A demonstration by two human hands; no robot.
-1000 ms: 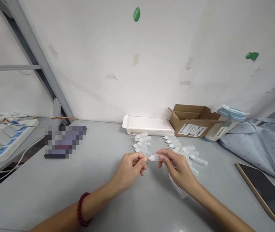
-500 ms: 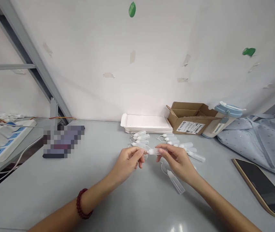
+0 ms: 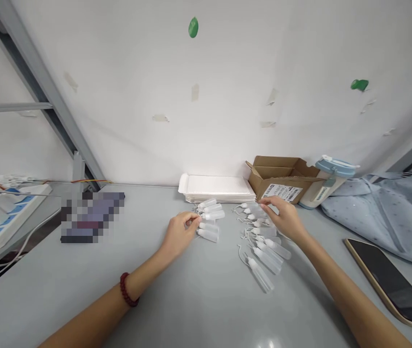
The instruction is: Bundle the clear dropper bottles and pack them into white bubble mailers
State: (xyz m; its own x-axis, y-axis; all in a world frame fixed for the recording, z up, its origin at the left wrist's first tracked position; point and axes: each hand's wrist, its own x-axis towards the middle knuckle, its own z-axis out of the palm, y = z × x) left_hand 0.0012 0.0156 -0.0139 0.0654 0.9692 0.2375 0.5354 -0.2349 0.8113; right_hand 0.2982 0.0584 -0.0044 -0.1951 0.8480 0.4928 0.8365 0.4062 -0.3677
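My left hand (image 3: 181, 233) is closed, its thumb and finger pinched at the tip end of a clear plastic squeeze bottle (image 3: 210, 226) in the left group. Just in front lies another such bottle (image 3: 208, 235), and several more lie behind, caps toward the left. My right hand (image 3: 283, 218) reaches over the back of the right group, thumb and index finger stretched and slightly apart beside a bottle (image 3: 252, 211); contact is unclear. Several bottles with thin cap strings fan out below it, the nearest bottle (image 3: 260, 275) lying aslant.
Behind the bottles stand a stack of white padded envelopes (image 3: 218, 186), an open cardboard box (image 3: 281, 176) and a blue-lidded cup (image 3: 323, 186). A blue fabric bag (image 3: 383, 217) and a phone (image 3: 390, 280) lie right. A power strip (image 3: 13, 212) is at far left.
My hands have moved apart from the bottle they shared. The left went slightly left to the left group; the right moved up and right, off that bottle, uncovering more of the right group.
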